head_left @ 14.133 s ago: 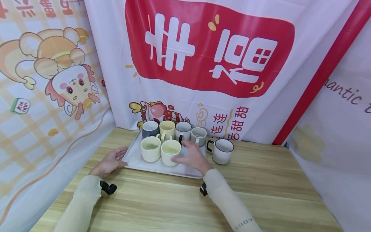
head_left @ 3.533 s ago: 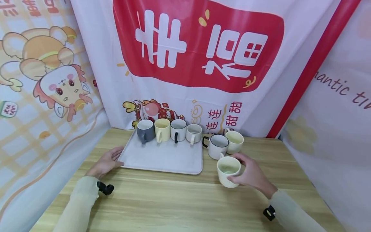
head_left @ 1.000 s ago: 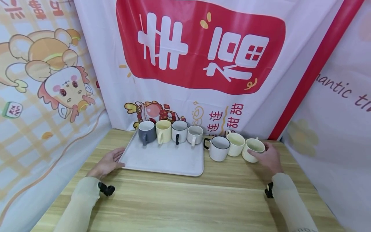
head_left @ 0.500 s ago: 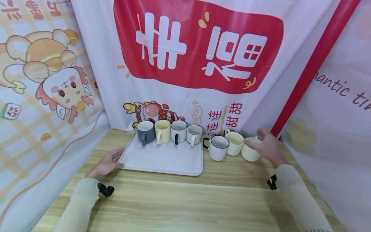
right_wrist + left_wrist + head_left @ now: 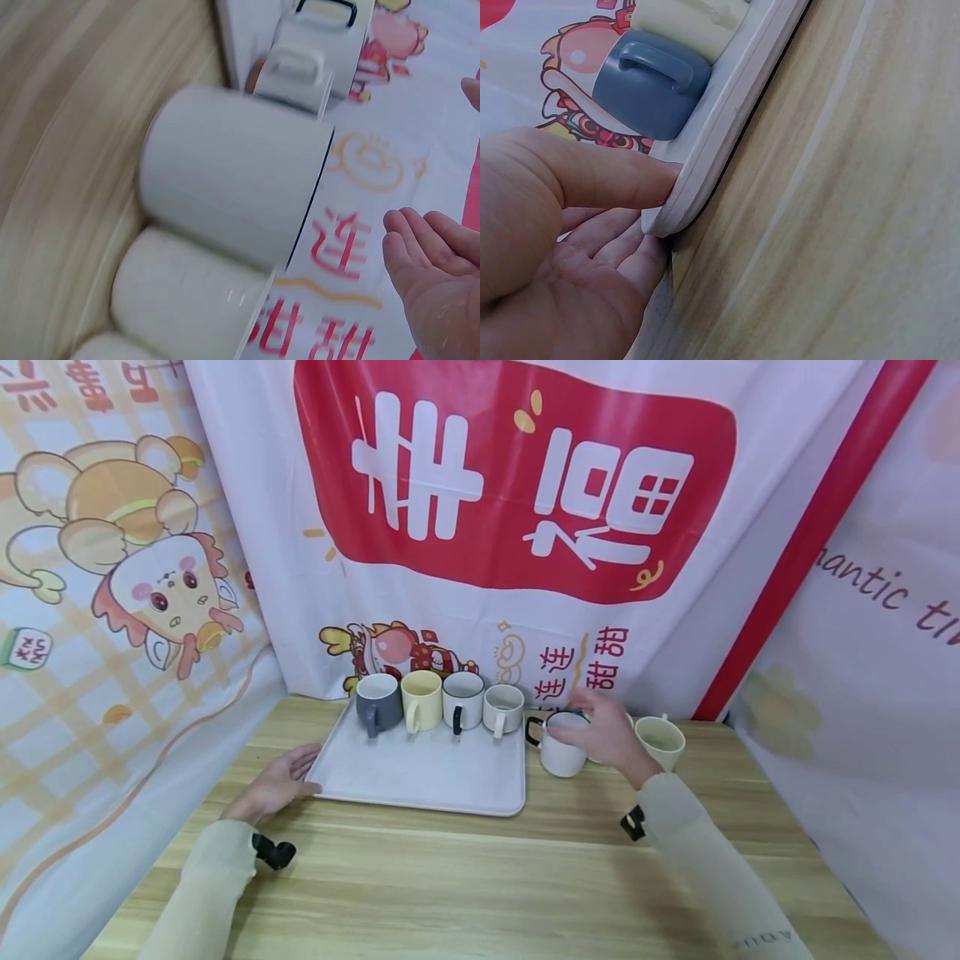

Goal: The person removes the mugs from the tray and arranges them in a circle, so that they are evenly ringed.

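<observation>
My left hand [image 5: 273,785] holds the left front corner of a white tray [image 5: 420,781]; in the left wrist view the thumb lies on the rim with the fingers under and beside it. Above a white mug with a black rim [image 5: 561,760], right of the tray, hovers my right hand [image 5: 611,735]. Its fingers are spread and hold nothing; the right wrist view shows them apart from the mug. A cream mug [image 5: 187,292] beside that one is mostly hidden by the hand in the head view. Another cream mug [image 5: 660,743] stands at the right end.
Along the tray's back edge stand a dark grey-blue mug [image 5: 378,703], a yellow mug [image 5: 422,702], a white mug with a black handle [image 5: 462,702] and a small pale grey mug [image 5: 502,710]. A printed curtain [image 5: 450,585] hangs close behind the wooden table [image 5: 450,893].
Both cream mugs have gone from the tray to the table on the right. My right hand has let go of the last one and moved left over the black-rimmed mug. The left hand stays put.
</observation>
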